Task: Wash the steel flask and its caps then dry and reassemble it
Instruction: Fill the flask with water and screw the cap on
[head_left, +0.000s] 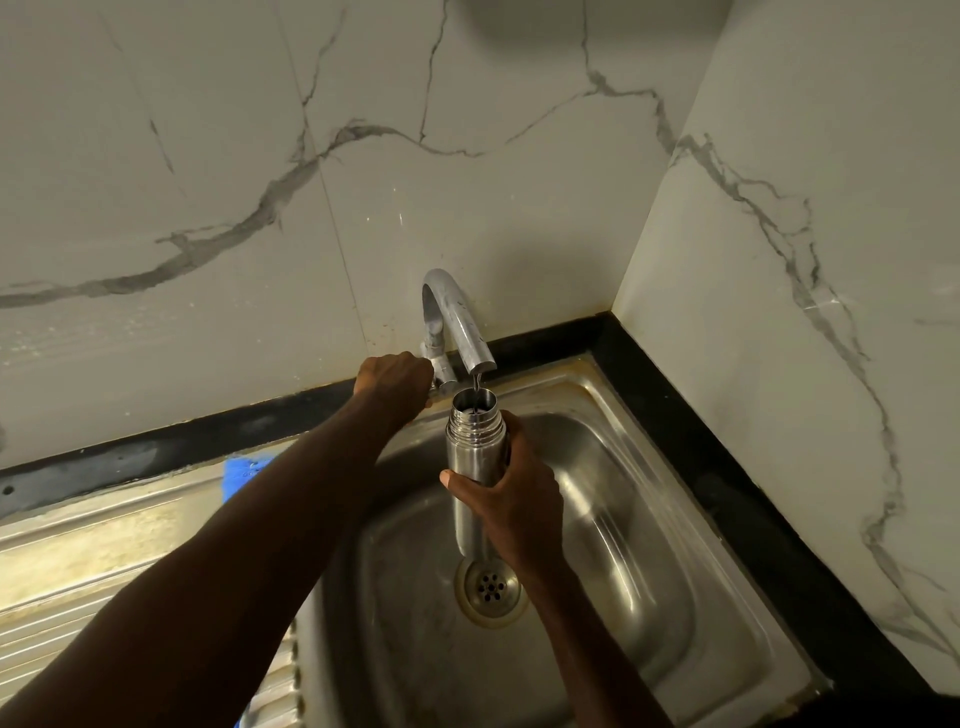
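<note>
My right hand (511, 499) grips the steel flask (474, 457) round its middle and holds it upright over the sink basin (613, 519). The flask's threaded mouth is uncapped and sits right under the spout of the curved steel tap (460, 322). A thin stream of water falls from the spout into the mouth. My left hand (392, 376) reaches across and curls round the tap handle (441, 384) at the base of the tap. No caps are in view.
The drain (488, 587) lies below the flask in the steel basin. A ribbed steel drainboard (78, 561) stretches to the left, with a blue object (241, 475) partly hidden behind my left forearm. Marble-patterned walls close off the back and the right side.
</note>
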